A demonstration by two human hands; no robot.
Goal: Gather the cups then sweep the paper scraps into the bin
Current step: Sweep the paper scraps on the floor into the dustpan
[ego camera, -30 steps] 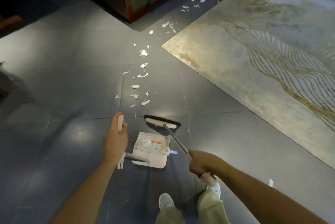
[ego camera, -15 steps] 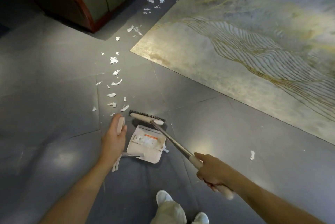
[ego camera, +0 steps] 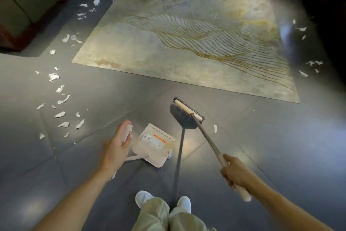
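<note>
My left hand (ego camera: 117,145) grips the pale handle of a beige dustpan (ego camera: 154,145), which sits on the dark floor with a few white scraps in it. My right hand (ego camera: 235,173) holds the handle of a broom (ego camera: 188,109), whose dark-bristled head hovers just right of the pan. A single paper scrap (ego camera: 215,128) lies right of the broom head. Several white paper scraps (ego camera: 61,114) trail along the floor to the left, and more scraps (ego camera: 312,63) lie at the far right. No cups or bin are in view.
A large patterned rug (ego camera: 187,43) covers the floor ahead. An armchair (ego camera: 28,6) with a red wooden frame stands at the top left. A dark piece of furniture (ego camera: 327,15) fills the top right. My white shoes (ego camera: 144,198) are at the bottom.
The view has swung right. The broom head has left the dustpan's front edge and moved right, toward the lone scrap. My left hand still holds the dustpan handle.
</note>
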